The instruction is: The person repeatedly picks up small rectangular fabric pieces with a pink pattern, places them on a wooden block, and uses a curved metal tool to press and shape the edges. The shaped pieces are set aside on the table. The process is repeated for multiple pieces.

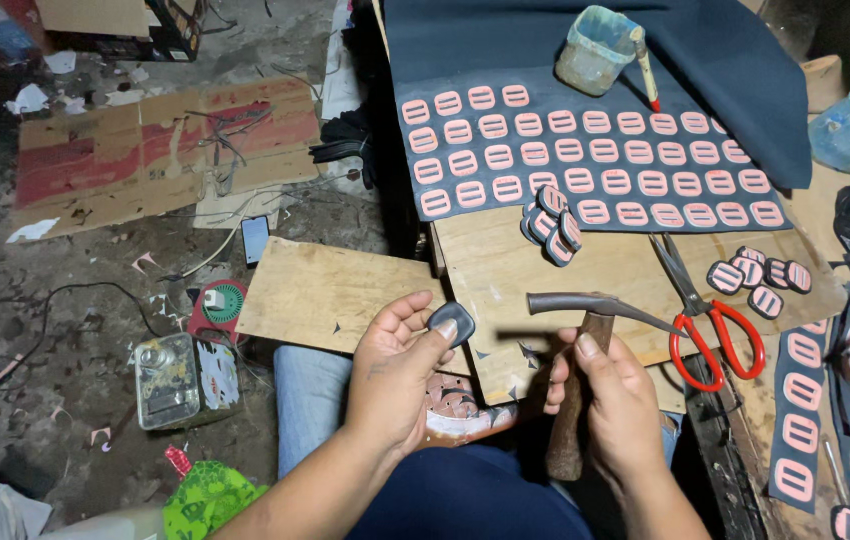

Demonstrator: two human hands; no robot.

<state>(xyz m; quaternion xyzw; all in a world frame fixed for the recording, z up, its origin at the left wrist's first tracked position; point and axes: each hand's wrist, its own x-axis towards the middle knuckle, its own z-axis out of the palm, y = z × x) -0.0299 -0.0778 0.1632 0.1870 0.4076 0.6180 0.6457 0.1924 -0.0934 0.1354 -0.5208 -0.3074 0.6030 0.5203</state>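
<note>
The left hand (pixel 397 368) pinches one dark pad (pixel 453 322) between thumb and fingertips, held over the wooden board (pixel 505 270). The right hand (pixel 613 398) is closed round the handle of one hammer (pixel 585 345), head pointing left just beside the pad. One pair of red-handled scissors (pixel 705 320) lies on the board to the right. Near them sit four loose pink-faced pieces (pixel 760 275), five more (pixel 550 225) up the board. Beyond, a dark sheet (pixel 585 160) carries four rows of pink pieces, with one cup (pixel 595 48) above
</note>
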